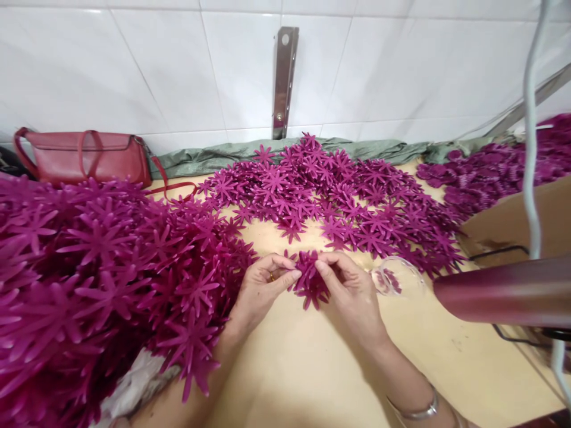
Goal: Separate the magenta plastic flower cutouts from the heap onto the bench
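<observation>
Both my hands meet at the middle of the table over a small stack of magenta plastic flower pieces point(309, 278). My left hand point(263, 288) pinches the stack's left side with its fingers closed; a ring shows on one finger. My right hand point(350, 291) pinches the right side, fingers closed too, with a bracelet at the wrist. A big heap of the same star-shaped flowers point(98, 267) lies just left of my left hand. Another spread of flat flowers point(339, 196) covers the table beyond my hands.
A small clear glass bowl point(398, 276) sits right of my right hand. A red handbag point(84, 156) stands at the back left against the white tiled wall. A cardboard box point(517, 223), a dark red bar point(504, 294) and more flowers point(495, 169) fill the right.
</observation>
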The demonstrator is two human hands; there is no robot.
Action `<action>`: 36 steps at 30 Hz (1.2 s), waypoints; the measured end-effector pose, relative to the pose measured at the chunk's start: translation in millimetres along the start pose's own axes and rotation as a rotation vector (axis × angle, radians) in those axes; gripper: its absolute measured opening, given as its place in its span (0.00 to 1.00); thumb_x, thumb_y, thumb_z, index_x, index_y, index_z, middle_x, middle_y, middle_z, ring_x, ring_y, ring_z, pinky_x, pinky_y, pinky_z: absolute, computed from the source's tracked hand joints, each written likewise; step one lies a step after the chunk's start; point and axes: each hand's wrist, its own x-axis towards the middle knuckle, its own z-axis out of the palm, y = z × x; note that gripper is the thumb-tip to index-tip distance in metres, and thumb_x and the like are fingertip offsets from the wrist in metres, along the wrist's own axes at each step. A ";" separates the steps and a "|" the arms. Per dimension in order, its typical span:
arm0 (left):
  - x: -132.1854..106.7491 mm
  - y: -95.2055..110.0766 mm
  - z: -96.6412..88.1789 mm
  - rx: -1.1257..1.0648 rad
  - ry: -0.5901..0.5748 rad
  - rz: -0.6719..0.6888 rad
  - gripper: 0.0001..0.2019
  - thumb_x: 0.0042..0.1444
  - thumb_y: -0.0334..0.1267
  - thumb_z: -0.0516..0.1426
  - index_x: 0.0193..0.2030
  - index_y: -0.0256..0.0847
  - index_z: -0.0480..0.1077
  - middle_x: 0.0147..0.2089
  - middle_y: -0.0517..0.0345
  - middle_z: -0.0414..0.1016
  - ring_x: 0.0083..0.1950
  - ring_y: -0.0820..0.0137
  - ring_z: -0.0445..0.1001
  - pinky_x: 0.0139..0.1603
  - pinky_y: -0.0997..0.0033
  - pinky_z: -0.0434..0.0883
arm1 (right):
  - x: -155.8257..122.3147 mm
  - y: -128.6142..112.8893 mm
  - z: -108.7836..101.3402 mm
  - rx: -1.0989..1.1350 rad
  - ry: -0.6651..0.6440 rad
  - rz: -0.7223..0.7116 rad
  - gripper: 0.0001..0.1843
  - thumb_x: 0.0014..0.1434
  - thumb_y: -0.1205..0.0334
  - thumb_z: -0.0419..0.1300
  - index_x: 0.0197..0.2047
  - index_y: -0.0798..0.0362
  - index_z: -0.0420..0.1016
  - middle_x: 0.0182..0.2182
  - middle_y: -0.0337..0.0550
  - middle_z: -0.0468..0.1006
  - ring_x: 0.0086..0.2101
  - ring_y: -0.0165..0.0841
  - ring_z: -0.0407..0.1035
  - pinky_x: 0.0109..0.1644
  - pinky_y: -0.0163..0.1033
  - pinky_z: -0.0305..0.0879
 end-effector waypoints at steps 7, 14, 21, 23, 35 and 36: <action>5.4 -4.8 -4.7 -0.141 0.223 0.101 0.16 0.52 0.41 0.73 0.43 0.43 0.74 0.40 0.62 0.77 0.40 0.76 0.74 0.42 0.78 0.71 | 6.1 7.7 -6.3 0.338 0.089 0.165 0.11 0.63 0.49 0.69 0.41 0.46 0.77 0.32 0.34 0.74 0.32 0.30 0.67 0.39 0.34 0.65; 6.8 -2.8 -5.9 -0.209 0.253 0.146 0.19 0.51 0.39 0.73 0.48 0.44 0.74 0.41 0.64 0.76 0.40 0.79 0.74 0.43 0.81 0.71 | 4.0 -0.1 -7.8 -0.083 0.170 -0.037 0.15 0.67 0.45 0.63 0.39 0.46 0.81 0.42 0.44 0.80 0.47 0.42 0.73 0.57 0.52 0.65; 4.3 -0.8 0.7 -0.093 0.126 0.119 0.17 0.48 0.38 0.74 0.42 0.41 0.75 0.35 0.62 0.78 0.36 0.76 0.75 0.40 0.77 0.72 | 0.1 -2.9 0.1 -0.564 0.117 -0.541 0.09 0.63 0.59 0.70 0.47 0.46 0.81 0.49 0.47 0.79 0.53 0.44 0.70 0.61 0.55 0.61; 2.0 1.0 3.4 -0.080 0.053 0.080 0.16 0.48 0.37 0.74 0.40 0.40 0.75 0.36 0.61 0.79 0.36 0.76 0.75 0.40 0.77 0.72 | -0.8 0.2 3.3 -0.554 0.064 -0.532 0.08 0.62 0.60 0.71 0.46 0.46 0.81 0.46 0.45 0.79 0.51 0.43 0.70 0.59 0.53 0.63; 0.8 -1.7 2.1 -0.101 -0.034 -0.009 0.16 0.48 0.42 0.75 0.38 0.39 0.78 0.31 0.62 0.78 0.31 0.76 0.72 0.34 0.76 0.70 | -0.8 0.4 1.9 -0.059 -0.055 -0.112 0.06 0.65 0.59 0.66 0.35 0.46 0.83 0.38 0.41 0.78 0.38 0.34 0.74 0.41 0.40 0.72; 1.2 -2.2 1.6 -0.099 -0.033 -0.012 0.16 0.48 0.42 0.75 0.39 0.39 0.78 0.32 0.61 0.79 0.31 0.76 0.73 0.35 0.76 0.70 | -0.1 0.0 1.2 -0.026 -0.053 -0.085 0.07 0.65 0.58 0.66 0.34 0.47 0.82 0.36 0.40 0.77 0.37 0.34 0.74 0.41 0.39 0.71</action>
